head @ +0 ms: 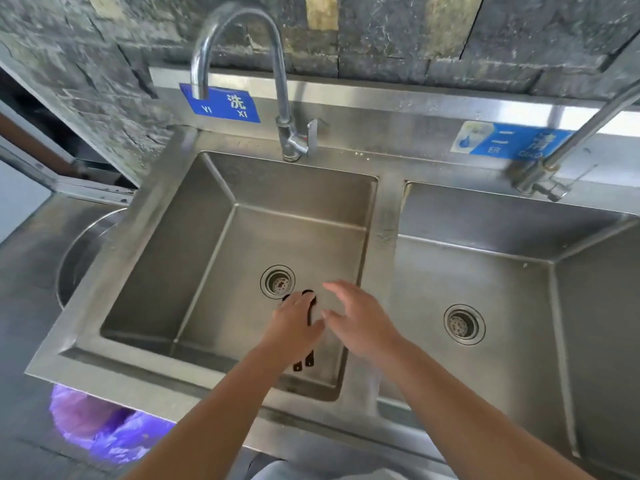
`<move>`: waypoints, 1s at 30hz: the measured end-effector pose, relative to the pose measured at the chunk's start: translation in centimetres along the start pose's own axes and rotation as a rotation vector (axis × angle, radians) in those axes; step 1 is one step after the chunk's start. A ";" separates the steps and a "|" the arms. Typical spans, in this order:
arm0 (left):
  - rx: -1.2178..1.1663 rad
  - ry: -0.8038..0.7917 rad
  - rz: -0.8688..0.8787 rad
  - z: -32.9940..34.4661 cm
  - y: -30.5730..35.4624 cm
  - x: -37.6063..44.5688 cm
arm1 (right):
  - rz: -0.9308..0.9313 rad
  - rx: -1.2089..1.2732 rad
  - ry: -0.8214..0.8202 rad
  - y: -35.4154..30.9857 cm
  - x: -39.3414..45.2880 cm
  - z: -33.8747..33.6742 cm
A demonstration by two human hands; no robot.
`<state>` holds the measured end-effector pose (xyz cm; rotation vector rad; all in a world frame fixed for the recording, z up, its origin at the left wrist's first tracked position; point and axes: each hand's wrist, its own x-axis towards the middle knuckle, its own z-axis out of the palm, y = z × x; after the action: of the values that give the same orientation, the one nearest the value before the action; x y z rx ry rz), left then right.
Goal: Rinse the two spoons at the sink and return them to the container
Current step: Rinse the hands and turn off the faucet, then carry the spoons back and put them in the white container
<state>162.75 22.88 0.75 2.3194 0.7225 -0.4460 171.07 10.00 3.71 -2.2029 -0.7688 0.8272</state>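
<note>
Both our forearms reach in from six o'clock over the left basin [194, 258]. Our left hand [294, 323] has its grip curled round the two black spoons [309, 315]: bowls poke out past the knuckles at twelve o'clock, handle ends trail below the wrist at six. Our right hand [356, 320] hovers just beside it at three o'clock, grip released, fingers spread. No water runs from the faucet [239, 64], so we judge the next need is its lever [311, 133]. Better to keep the spoons pinched firmly, bowls facing up under the spout. No container shows.
</note>
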 end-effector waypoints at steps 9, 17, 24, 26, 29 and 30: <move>-0.362 -0.224 -0.489 1.1 -10.9 8.2 | 0.729 0.366 -0.091 1.4 11.3 14.0; -0.339 -0.230 -0.468 8.0 -16.8 15.5 | 0.982 0.361 0.171 8.9 16.5 22.2; -0.241 -0.188 -0.439 12.4 -19.3 18.4 | 0.999 0.188 0.165 12.0 18.6 25.5; -0.206 -0.199 -0.417 12.8 -19.5 19.0 | 0.968 0.187 0.111 12.3 19.0 25.6; -0.257 -0.223 -0.371 11.8 -19.5 19.6 | 0.886 0.269 0.097 11.6 18.8 24.8; -0.328 -0.212 -0.372 11.0 -19.3 19.5 | 0.868 0.310 0.123 11.1 18.7 24.2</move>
<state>165.19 34.96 -26.09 1.8043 1.0395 -0.6717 168.48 25.08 -24.95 -2.2384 0.4143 1.0949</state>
